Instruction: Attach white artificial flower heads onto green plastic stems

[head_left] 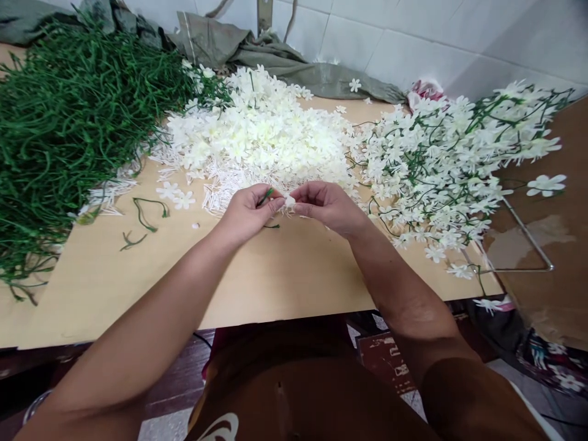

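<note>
Close together over the middle of the table, my two hands meet at a small white artificial flower (289, 201). My left hand (258, 207) is closed in a pinch on a green plastic stem (265, 196), whose end shows above the thumb. My right hand (324, 205) pinches the white flower from the other side. Just beyond the fingers lies a heap of loose white petals (261, 131), with thin white sticks (225, 187) along its near edge. Whether stem and flower are joined is hidden by the fingertips.
A large pile of green stems (78, 116) covers the left side. Stemmed white flowers (432, 165) are heaped at the right, some overhanging the edge near a metal wire frame (528, 269) and cardboard (551, 245). Grey-green cloth (303, 70) runs along the tiled wall (353, 37).
</note>
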Demonstrator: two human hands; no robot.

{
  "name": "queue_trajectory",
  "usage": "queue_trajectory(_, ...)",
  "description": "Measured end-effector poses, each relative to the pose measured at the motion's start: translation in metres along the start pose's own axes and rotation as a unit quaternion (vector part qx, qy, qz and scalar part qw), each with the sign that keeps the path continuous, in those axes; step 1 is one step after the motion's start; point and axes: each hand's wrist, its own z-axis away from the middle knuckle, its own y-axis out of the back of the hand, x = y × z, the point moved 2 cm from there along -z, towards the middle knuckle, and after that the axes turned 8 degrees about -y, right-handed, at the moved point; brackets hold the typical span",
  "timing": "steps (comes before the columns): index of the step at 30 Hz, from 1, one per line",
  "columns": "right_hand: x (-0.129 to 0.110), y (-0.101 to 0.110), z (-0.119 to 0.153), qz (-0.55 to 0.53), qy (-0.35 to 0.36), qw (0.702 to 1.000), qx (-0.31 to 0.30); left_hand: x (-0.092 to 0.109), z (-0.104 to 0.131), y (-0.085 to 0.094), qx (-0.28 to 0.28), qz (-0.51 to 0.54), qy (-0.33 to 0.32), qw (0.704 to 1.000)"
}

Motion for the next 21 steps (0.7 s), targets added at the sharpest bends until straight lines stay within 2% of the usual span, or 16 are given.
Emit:
queue_trajectory(4,0.001,0.001,0.001,-0.005,0.018,0.999,0.044,0.002,0.000,-0.001,0.013,-0.044,-0.002,0.999)
queue_trajectory(8,-0.003,-0.002,0.010,0.072,0.058,0.990,0.108,0.003,0.001,0.001,0.042,-0.103,-0.030,0.993)
queue_trajectory(12,-0.011,-0.012,0.021,0.199,0.128,0.955,0.181,0.001,0.002,0.001,0.041,-0.143,-0.045,0.988)
queue_trajectory(14,-0.011,-0.016,0.022,0.242,0.140,0.938,0.206,0.002,0.003,0.001,0.038,-0.153,-0.049,0.986)
queue_trajectory(21,-0.002,-0.018,0.015,0.256,0.138,0.933,0.212,0.002,0.003,-0.002,0.010,-0.137,-0.045,0.989)
